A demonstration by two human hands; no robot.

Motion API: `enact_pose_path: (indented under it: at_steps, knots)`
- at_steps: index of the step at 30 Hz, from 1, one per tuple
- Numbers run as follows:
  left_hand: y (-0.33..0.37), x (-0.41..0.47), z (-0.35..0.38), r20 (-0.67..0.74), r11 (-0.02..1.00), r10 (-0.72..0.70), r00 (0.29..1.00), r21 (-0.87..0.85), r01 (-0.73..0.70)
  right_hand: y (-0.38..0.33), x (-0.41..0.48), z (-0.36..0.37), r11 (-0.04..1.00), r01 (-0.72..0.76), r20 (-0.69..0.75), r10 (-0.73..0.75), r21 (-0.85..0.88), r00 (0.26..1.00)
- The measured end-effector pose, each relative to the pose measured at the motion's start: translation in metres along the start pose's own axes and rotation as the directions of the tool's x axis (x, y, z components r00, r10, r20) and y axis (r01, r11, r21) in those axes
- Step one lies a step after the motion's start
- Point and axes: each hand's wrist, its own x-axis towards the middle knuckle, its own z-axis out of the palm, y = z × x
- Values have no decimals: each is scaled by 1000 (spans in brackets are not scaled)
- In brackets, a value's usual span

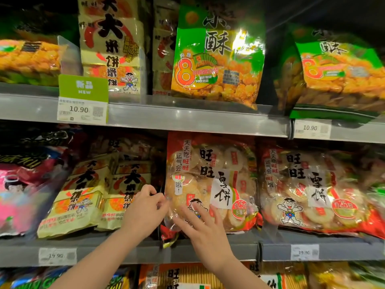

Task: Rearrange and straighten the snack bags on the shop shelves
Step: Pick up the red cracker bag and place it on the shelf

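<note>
Both hands work at one red-and-clear rice cracker bag (pixel 210 180) standing upright on the middle shelf (pixel 129 250). The left hand (pixel 145 207) is at the bag's left edge with its fingers (pixel 161 200) pinched together on the clear plastic there. The right hand (pixel 205 230) lies flat on the bag's lower front, its fingers (pixel 198 209) spread apart and pressing on the cartoon boy print, gripping nothing.

Just left of the left fingers stand two pale yellow cracker bags (pixel 83 197), both leaning to the right. Farther left of them lies a pink and red bag (pixel 25 188), blurred. To the right of the right fingers stands a second red-and-clear bag (pixel 312 188) of the same kind, just beside the first; whether the two touch is hard to tell.

Above the fingers, on the upper shelf (pixel 187 115), a green snack bag (pixel 216 53) stands upright, with a tall yellow bag (pixel 112 46) to its left and another green bag (pixel 337 71) tilted over to its right. A green "NEW" price tag (pixel 83 99) hangs on the upper shelf's front rail, up and left of the left fingers. Below the wrists, more packets (pixel 177 276) fill the lowest row.
</note>
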Motion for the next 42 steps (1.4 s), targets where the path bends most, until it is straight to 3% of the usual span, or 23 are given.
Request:
enact_pose_path:
  at_steps: [4,7,8,11,13,16,18,21,25,31,34,36,42]
  knots:
    - [2,-12,0,-55,950,108,993,299,-86,-7,12,2,970,-238,188,226,44,956]
    - [21,-25,2,-119,902,301,946,358,-242,-11,30,-5,924,-377,240,351,70,905]
    - [32,-32,3,-81,893,319,944,358,-271,-8,33,-3,903,-419,242,388,92,889]
    - [50,-37,28,166,896,177,970,382,-229,3,28,-4,835,-519,226,479,181,849]
    - [50,-30,46,327,881,113,938,404,-246,14,13,-4,830,-548,211,520,104,827]
    - [49,-16,63,389,913,108,915,326,-246,32,-4,-15,763,-643,257,636,-67,728]
    - [52,-11,68,336,968,100,936,184,-170,40,-6,-20,694,-716,311,697,-68,646]
    - [55,-8,72,326,984,115,938,93,-153,43,-5,-14,647,-762,389,712,-41,584]
    - [48,6,80,451,979,24,892,172,-113,58,9,7,629,-764,505,617,146,604]
    - [47,17,83,512,957,-38,858,267,-117,75,15,10,608,-773,689,484,179,540]
    - [56,10,68,384,937,42,922,306,-170,71,11,-3,578,-780,629,519,240,578]
    - [66,5,51,253,953,125,959,240,-187,69,15,-19,571,-774,536,577,274,616]
    - [101,-7,-15,57,960,270,961,64,-273,59,41,-88,650,-661,389,537,374,748]
